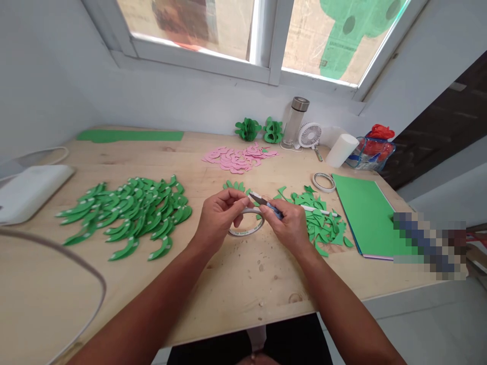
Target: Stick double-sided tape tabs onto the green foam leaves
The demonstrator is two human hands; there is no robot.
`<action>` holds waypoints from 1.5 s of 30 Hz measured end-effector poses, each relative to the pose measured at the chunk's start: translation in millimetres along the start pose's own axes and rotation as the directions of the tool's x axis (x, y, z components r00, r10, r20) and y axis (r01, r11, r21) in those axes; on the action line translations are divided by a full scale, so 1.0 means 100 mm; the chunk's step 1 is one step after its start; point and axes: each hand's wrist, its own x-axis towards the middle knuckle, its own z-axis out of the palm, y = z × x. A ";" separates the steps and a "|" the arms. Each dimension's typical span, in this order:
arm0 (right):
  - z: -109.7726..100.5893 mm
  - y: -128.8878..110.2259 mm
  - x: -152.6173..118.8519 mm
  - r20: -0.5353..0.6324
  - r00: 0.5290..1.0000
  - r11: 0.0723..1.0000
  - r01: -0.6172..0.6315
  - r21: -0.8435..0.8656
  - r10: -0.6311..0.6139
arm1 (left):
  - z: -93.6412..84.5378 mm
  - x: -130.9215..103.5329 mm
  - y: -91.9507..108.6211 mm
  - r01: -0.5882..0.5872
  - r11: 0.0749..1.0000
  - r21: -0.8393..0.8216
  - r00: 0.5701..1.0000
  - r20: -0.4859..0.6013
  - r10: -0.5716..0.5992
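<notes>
A white ring of tape with print on its inner wall hangs between my hands above the table. My left hand is closed, its thumb and fingertips pinched at the tape's upper left edge. In my right hand are small blue-handled snips, their dark pointed blade aimed left at the pinched tape end. The right fingers also touch the ring's right side. Behind my hands lie a few green paper pieces. Left of them spreads a heap of curved green paper pieces with small white patches.
Green scraps and a white pen lie right, near a second tape roll and green sheets. Farther back are pink cutouts, green paper shapes, a bottle and a fan. A cable curves left.
</notes>
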 end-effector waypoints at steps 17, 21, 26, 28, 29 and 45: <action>-0.01 0.11 0.06 -0.132 0.988 0.995 -0.086 -0.060 0.077 | -0.02 0.00 0.01 0.023 0.999 -0.028 1.000 -0.018 -0.024; -0.03 0.13 0.06 -0.223 0.971 0.994 -0.097 -0.047 0.084 | 0.00 0.02 -0.01 0.002 1.000 0.002 0.999 -0.049 -0.001; -0.07 0.13 0.07 -0.302 0.949 0.996 -0.088 0.000 0.084 | 0.16 0.05 0.01 -0.051 0.997 0.057 0.997 -0.059 0.055; -0.10 0.13 0.07 -0.322 0.942 0.995 -0.098 0.017 0.098 | 0.26 0.08 0.04 -0.055 0.995 0.079 0.998 -0.039 0.058; -0.12 0.13 0.08 -0.334 0.936 0.994 -0.106 0.027 0.109 | 0.31 0.11 0.05 -0.060 0.995 0.084 0.998 -0.031 0.063; -0.40 0.15 0.10 -0.513 0.848 0.990 -0.094 0.110 0.137 | 1.17 0.56 -0.37 -0.396 0.870 0.293 0.910 0.250 0.330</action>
